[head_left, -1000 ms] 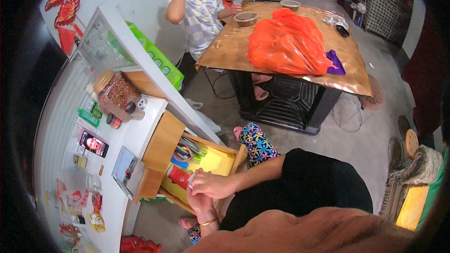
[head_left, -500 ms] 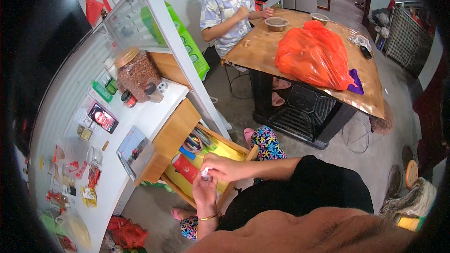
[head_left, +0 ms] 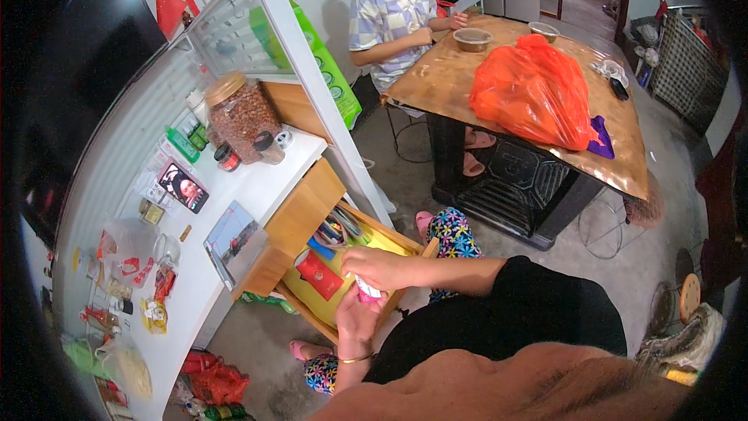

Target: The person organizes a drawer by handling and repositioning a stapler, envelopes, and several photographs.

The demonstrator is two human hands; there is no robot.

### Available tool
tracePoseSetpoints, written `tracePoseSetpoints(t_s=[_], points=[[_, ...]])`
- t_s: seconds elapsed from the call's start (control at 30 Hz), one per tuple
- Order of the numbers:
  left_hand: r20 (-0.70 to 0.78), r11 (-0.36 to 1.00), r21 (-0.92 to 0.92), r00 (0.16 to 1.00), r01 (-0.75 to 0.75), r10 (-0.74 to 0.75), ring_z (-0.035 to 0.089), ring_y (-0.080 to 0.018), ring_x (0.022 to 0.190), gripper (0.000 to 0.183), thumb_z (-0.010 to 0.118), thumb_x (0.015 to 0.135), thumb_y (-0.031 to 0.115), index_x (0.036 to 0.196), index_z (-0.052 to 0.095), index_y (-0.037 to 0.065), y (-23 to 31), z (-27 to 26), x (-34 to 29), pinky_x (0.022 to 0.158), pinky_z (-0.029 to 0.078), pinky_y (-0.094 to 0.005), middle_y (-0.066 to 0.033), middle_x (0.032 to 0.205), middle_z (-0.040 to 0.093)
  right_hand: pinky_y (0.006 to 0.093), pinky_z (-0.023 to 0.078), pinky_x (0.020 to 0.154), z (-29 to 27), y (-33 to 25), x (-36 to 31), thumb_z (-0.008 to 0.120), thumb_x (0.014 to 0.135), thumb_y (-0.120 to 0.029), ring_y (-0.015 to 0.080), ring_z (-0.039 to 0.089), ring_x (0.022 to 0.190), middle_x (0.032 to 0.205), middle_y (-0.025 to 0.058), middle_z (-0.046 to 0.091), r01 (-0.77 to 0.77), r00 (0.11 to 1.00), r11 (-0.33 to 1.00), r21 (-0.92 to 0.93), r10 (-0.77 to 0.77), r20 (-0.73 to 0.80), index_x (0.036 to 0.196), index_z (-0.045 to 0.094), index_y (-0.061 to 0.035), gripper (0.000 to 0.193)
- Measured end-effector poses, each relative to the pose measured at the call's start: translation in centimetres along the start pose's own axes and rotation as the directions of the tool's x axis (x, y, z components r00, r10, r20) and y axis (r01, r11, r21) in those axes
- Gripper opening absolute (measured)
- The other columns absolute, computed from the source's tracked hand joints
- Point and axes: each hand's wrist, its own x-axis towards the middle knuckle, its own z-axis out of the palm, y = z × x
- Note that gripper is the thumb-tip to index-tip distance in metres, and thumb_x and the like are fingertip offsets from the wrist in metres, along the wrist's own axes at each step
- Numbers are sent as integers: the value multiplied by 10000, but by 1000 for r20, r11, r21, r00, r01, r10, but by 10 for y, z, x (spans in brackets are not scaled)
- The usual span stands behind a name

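Over the pulled-out drawer [head_left: 428, 250], both of my hands are together on a small white-and-pink item [head_left: 367, 290], shaped like a little bottle or tube. My left hand [head_left: 358, 320], with a gold bangle at its wrist, cups the pink lower end. From above, my right hand [head_left: 378, 268] has its fingers closed around the white upper part. A red packet [head_left: 319, 276] lies on the drawer's yellow lining beside my hands, near a blue item [head_left: 320, 249] and several pens or sticks.
On the white desk [head_left: 261, 174] stand a large jar [head_left: 243, 115], a propped phone [head_left: 183, 186] and a picture board [head_left: 234, 243]. A red plastic bag [head_left: 532, 93] sits on the brown table [head_left: 421, 82]. Beside that table is another person [head_left: 392, 23].
The item in my hands now shows more, with a pink end visible. My right hand has moved slightly right and up. The whole view has shifted a little.
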Motion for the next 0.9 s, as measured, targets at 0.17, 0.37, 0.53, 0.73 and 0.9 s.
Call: tracePoseSetpoints(t_s=[0.17,0.37,0.53,0.73,0.9], points=[[-75,983,-148,993,-104,93,526,-210,997,289,379,911,203,1123,480,36,-2,-2,4,905,396,-367,-81,1095,557,378,396,854,12,-6,-1,548,698,14,319,477,994,1016,141,507,26,998,998,-55,-29,-59,954,536,-18,258],[-55,956,-191,975,-223,216,507,-218,1059,314,338,921,208,1122,477,12,18,-15,-1,963,363,-395,-102,1105,552,432,279,1033,51,-18,-20,523,742,-34,304,362,1231,1233,192,457,140,988,990,-28,-138,66,1125,511,28,388],[56,906,-365,967,-213,250,521,-205,1039,295,344,921,198,1101,496,21,10,-47,6,939,391,-364,-97,1110,550,423,272,1043,40,-14,-12,527,725,2,304,350,1247,1268,181,439,123,985,992,-39,-117,125,1129,518,12,404],[-158,962,-136,964,-237,215,526,-197,1026,279,334,925,196,1074,518,50,4,-11,5,921,398,-357,-82,1074,573,411,273,1046,36,1,-4,598,665,3,307,354,1245,1272,184,440,-1,993,997,-82,10,114,1121,525,17,461],[-152,944,-190,958,-269,242,535,-218,1019,302,335,910,184,1074,494,-14,17,-19,1,937,399,-375,-108,1064,569,422,280,1037,47,-20,-16,492,735,10,314,366,1233,1243,197,451,126,986,992,-20,-123,108,1063,545,28,333]])
